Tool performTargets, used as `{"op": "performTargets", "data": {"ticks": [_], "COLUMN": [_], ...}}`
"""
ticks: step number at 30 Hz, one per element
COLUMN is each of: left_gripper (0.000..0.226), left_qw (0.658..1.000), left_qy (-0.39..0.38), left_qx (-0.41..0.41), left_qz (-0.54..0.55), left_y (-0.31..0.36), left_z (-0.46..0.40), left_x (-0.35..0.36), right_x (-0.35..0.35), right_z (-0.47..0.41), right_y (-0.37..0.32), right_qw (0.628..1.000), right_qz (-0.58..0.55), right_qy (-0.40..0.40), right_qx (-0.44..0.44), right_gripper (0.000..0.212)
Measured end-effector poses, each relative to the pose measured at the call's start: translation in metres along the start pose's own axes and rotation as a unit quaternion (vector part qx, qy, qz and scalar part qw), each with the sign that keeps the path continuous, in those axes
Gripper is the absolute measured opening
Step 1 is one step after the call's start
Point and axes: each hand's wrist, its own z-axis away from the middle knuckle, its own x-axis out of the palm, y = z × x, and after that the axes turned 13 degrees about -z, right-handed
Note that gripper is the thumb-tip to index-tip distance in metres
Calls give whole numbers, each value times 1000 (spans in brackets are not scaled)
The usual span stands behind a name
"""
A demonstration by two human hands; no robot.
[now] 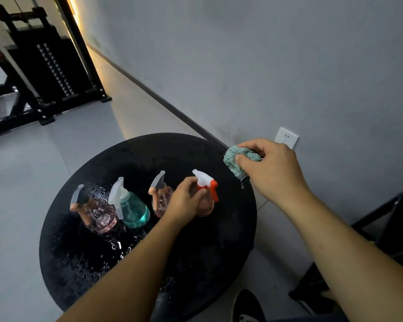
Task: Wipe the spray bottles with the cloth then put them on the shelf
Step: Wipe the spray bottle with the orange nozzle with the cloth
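Left hand (186,201) grasps red-trigger bottle (206,194) at table (102,263) 3 o'clock | right hand (269,166) clenches cloth (233,159) at 1 o'clock | bottle likely light, wet, slippery: hold at neck.

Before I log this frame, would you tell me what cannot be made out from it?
- Head view: the body of the red-trigger bottle is mostly hidden by the left hand gripping it.
- Head view: much of the cloth is bunched inside the right hand.
- Head view: the shelf cannot be identified; the dark frame at right is cut off by the edge.
- Head view: the table is too dark to show which bottles are already wiped.
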Motion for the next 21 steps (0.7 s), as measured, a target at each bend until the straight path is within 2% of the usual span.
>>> {"op": "performTargets", "data": {"ticks": [3, 6, 11, 14, 18, 21], "left_gripper": [31, 38, 20, 30, 29, 21], "left_qw": [999, 999, 999, 996, 998, 999], "left_qy": [28, 4, 35, 55, 27, 17], "left_qx": [-16, -11, -27, -57, -22, 8], "left_qz": [17, 30, 16, 28, 56, 25], "left_y": [-3, -3, -1, -1, 3, 8], "left_z": [5, 10, 12, 13, 19, 23], "left_x": [6, 7, 4, 1, -4, -6], "right_x": [0, -1, -5, -5, -4, -5], "right_z": [0, 1, 3, 3, 4, 4], "right_y": [0, -1, -2, -2, -3, -4], "right_qw": [1000, 1000, 1000, 1000, 1000, 1000], "right_qz": [4, 8, 7, 3, 2, -2], "right_qy": [3, 3, 5, 5, -2, -2], "right_qx": [1, 0, 1, 3, -3, -3], "right_gripper": [18, 18, 17, 17, 18, 18]}}
